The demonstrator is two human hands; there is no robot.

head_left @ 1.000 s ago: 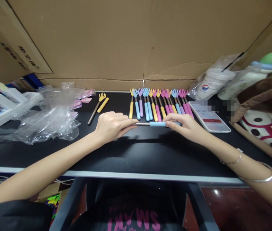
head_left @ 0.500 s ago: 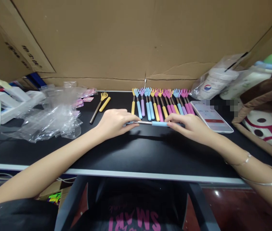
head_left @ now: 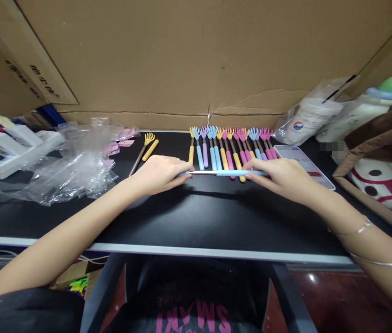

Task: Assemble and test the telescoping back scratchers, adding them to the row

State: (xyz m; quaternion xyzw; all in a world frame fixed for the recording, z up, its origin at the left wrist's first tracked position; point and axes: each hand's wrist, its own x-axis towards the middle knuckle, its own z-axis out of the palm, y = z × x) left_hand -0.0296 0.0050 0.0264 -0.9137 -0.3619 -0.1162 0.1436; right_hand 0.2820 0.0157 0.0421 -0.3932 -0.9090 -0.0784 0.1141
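A blue-handled back scratcher [head_left: 232, 173] with a metal shaft lies crosswise, held at both ends. My left hand [head_left: 159, 173] pinches its head end and my right hand [head_left: 281, 175] grips the blue handle end. It presses against the near ends of a row of several scratchers [head_left: 228, 150] with yellow, blue, purple and pink handles and hand-shaped heads, laid side by side on the black table [head_left: 196, 217]. A lone yellow scratcher [head_left: 143, 150] lies left of the row.
Crumpled clear plastic bags [head_left: 74, 166] lie at the left, with white items behind. A phone [head_left: 305, 164] sits right of the row, partly under my right hand. Bagged cups [head_left: 307, 118] and a brown bag [head_left: 383, 157] crowd the right. Cardboard [head_left: 196, 60] walls the back.
Both hands have pushed the crosswise blue scratcher farther away, up against the row's handle ends. My right hand has slid right along the handle, over the phone's edge.
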